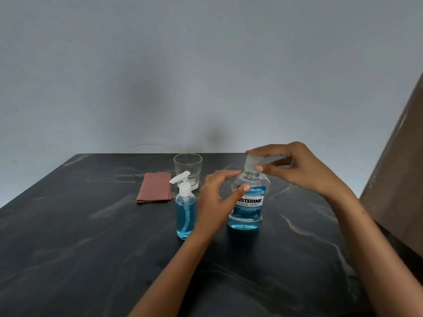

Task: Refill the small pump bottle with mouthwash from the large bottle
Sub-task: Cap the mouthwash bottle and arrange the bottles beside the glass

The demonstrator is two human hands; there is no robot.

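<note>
Your right hand point(295, 170) is up at the top of the large bottle point(248, 202), with thumb and fingers curled around its white cap point(251, 164) and pinching it from the sides. The cap sits on the neck; whether it is screwed tight you cannot tell from here. Your left hand point(217, 195) steadies the same bottle from its left side, fingers wrapped behind the shoulder and thumb pressed on the front label. The large bottle stands upright on the dark marbled table point(91, 248), with only a shallow layer of blue mouthwash at the bottom.

The pump bottle point(185, 211) stands upright just to the left of your left hand, its white pump head on and its nozzle pointing left and up. It is more than half full of blue liquid.

Behind the pump bottle stands a glass point(188, 171), and to the left of that glass lies a folded reddish cloth point(154, 187), flat on the table.
</note>
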